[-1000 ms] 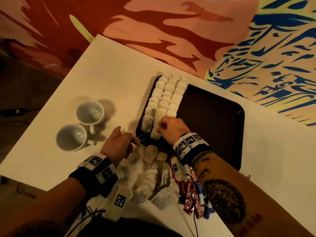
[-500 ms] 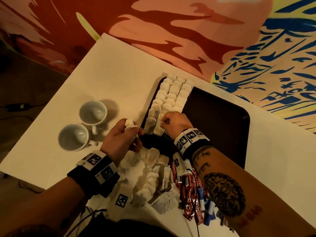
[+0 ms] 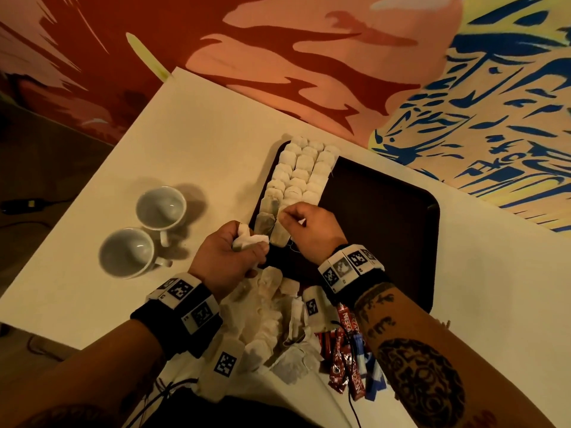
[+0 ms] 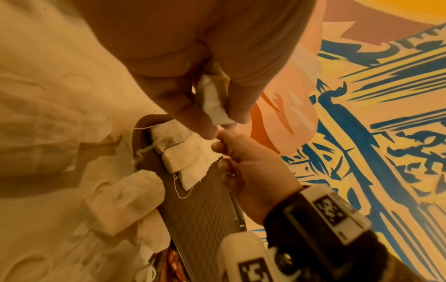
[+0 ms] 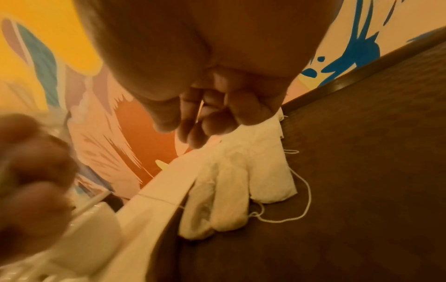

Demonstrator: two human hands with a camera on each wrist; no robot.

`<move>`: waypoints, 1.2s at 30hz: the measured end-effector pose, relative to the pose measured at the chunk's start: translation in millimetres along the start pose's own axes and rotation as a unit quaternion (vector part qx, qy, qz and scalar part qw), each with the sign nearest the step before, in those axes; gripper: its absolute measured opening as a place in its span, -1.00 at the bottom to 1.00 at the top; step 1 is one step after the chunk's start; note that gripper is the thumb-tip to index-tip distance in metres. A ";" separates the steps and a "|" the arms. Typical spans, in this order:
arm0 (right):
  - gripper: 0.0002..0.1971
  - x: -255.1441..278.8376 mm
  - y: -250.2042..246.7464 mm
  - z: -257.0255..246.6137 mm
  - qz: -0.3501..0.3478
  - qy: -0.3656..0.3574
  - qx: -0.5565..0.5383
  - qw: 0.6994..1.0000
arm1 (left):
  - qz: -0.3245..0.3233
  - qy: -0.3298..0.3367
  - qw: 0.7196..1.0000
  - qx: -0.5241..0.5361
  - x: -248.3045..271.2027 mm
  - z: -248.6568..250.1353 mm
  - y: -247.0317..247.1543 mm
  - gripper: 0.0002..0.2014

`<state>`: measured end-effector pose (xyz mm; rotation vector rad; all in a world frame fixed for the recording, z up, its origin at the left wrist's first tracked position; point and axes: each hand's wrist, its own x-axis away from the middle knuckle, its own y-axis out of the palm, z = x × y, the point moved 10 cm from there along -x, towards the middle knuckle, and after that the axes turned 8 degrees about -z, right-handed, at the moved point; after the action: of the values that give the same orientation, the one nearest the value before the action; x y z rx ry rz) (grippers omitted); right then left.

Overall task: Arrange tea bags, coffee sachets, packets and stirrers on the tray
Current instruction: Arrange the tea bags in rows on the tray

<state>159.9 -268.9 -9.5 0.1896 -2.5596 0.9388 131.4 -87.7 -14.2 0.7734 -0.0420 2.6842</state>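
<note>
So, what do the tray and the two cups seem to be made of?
The tray looks like dark plastic, matt: the left wrist view shows a fine moulded grid texture on its floor. The two cups look like glazed white ceramic: smooth, glossy inner walls with soft highlights. Neither is certain from looks alone.

text: "NESCA…", cut off | on: red coffee sachets (image 3: pixel 348 322) | wristband squares: coded patterns, no words

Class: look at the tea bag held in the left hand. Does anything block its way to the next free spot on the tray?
Only partly. The right hand sits over the near end of the tea bag rows. The held tea bag in the left hand otherwise has bare tray close by.
</note>
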 end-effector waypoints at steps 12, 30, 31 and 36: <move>-0.84 64.8 -2.7 -13.5 0.024 -0.056 -0.176 0.982 | -0.032 0.020 0.998 -0.044 8.0 12.3 28.8 -0.76; -0.93 71.9 -5.5 50.7 -0.026 0.083 0.012 0.996 | -0.001 -0.067 0.995 0.079 14.3 -17.3 12.9 -0.93; -0.91 66.5 -2.5 51.4 -0.049 0.087 0.041 0.994 | 0.006 -0.068 0.994 0.086 13.5 -18.1 9.4 -0.93; -0.94 36.5 10.3 46.6 -0.120 0.083 0.152 0.978 | 0.011 -0.052 0.996 0.067 11.0 -14.2 5.5 -0.91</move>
<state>108.8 -290.7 -32.6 0.4736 -2.1733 1.1899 113.6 -87.7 -20.1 0.9571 0.1062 2.6871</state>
